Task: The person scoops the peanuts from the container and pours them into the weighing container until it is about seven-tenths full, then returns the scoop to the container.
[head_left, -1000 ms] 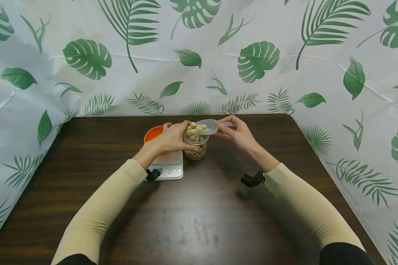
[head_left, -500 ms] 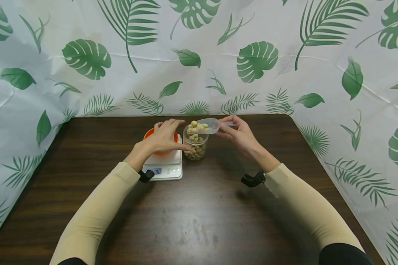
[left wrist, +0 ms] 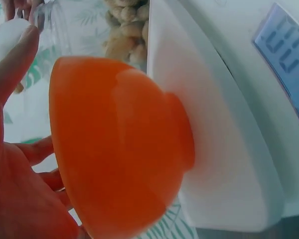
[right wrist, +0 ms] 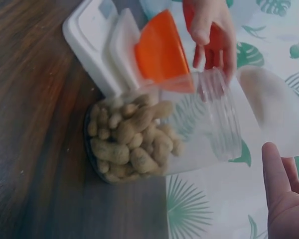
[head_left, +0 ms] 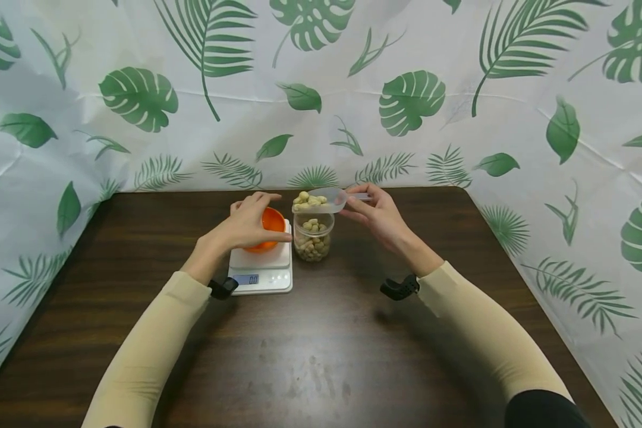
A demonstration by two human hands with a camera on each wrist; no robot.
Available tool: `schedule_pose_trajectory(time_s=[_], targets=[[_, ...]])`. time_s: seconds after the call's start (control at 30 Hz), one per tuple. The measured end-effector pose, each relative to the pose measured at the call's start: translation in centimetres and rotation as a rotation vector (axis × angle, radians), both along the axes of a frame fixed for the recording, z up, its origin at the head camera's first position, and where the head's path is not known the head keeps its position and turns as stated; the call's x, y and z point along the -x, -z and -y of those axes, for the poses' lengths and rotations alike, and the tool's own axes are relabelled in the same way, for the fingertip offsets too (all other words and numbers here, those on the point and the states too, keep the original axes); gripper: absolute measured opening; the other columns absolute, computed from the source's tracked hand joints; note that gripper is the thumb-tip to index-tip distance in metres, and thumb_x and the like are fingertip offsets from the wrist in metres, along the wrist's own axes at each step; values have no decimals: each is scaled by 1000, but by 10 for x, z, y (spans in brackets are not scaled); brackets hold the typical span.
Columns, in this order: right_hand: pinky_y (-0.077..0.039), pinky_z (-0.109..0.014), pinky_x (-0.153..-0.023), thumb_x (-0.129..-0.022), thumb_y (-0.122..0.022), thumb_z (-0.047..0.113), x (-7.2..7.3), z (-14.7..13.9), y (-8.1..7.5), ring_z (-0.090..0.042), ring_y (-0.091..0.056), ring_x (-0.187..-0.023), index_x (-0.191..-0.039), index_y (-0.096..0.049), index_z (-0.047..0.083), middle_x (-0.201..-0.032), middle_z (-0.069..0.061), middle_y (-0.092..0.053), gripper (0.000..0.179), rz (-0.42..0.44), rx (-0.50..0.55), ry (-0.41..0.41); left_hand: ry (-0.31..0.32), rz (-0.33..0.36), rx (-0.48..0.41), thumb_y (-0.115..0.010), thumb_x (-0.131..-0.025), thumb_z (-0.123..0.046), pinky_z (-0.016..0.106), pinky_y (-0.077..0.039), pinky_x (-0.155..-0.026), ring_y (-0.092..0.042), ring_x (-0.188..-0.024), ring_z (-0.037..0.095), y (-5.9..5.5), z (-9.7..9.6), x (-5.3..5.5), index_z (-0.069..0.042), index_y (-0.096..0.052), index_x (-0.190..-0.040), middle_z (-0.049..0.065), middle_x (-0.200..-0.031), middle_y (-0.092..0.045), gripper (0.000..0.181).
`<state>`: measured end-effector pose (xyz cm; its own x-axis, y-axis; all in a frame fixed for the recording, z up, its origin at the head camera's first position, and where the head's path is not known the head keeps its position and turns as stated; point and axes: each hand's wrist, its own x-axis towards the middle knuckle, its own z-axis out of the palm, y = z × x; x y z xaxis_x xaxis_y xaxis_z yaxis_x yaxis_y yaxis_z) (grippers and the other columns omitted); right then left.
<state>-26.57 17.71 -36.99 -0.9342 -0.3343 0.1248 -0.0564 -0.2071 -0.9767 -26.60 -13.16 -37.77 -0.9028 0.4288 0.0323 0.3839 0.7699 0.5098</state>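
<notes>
My left hand (head_left: pixel 238 226) is spread beside the orange bowl (head_left: pixel 273 220), thumb on the near side and fingers beyond the rim. In the left wrist view nothing is gripped; whether fingertips touch the bowl I cannot tell. The bowl stands on a white kitchen scale (head_left: pixel 264 282), whose display reads 0.0 in the head view. My right hand (head_left: pixel 377 215) pinches the handle of a translucent scoop (head_left: pixel 336 200). Peanuts (head_left: pixel 308 201) in their shells fill the scoop, which is held level just above the mouth of a clear jar (right wrist: pixel 224 119). More peanuts (right wrist: pixel 134 139) lie inside the jar.
The jar stands right beside the scale's right edge, on a dark wooden table (head_left: pixel 321 345). A white sheet with green leaf prints (head_left: pixel 342 77) hangs behind the table's far edge.
My left hand has left the jar's rim and moved left to the bowl. The scoop with peanuts has shifted slightly left over the jar. Scale and jar have stayed put.
</notes>
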Motion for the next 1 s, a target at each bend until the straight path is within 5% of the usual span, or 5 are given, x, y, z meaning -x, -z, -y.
schedule_pose_trajectory(time_s=[0.37, 1.0], targets=[[-49, -45, -102, -106, -56, 4, 4, 20, -7, -30, -61, -117, -118, -54, -4, -131, -22, -51, 14, -37, -34, -12, -26, 22, -45, -81, -82, -54, 66, -18, -109, -34, -140, 37, 8, 24, -7, -6, -39, -155, 17, -153, -41, 97], [-49, -49, -101, -105, -57, 4, 8, 47, -9, -31, -65, -111, -122, -52, -7, -129, -23, -51, 21, -41, -168, -60, -26, 106, -1, -82, -80, -54, 68, -26, -104, -35, -135, 41, 10, 48, -13, -3, -31, -158, 22, -153, -37, 107]])
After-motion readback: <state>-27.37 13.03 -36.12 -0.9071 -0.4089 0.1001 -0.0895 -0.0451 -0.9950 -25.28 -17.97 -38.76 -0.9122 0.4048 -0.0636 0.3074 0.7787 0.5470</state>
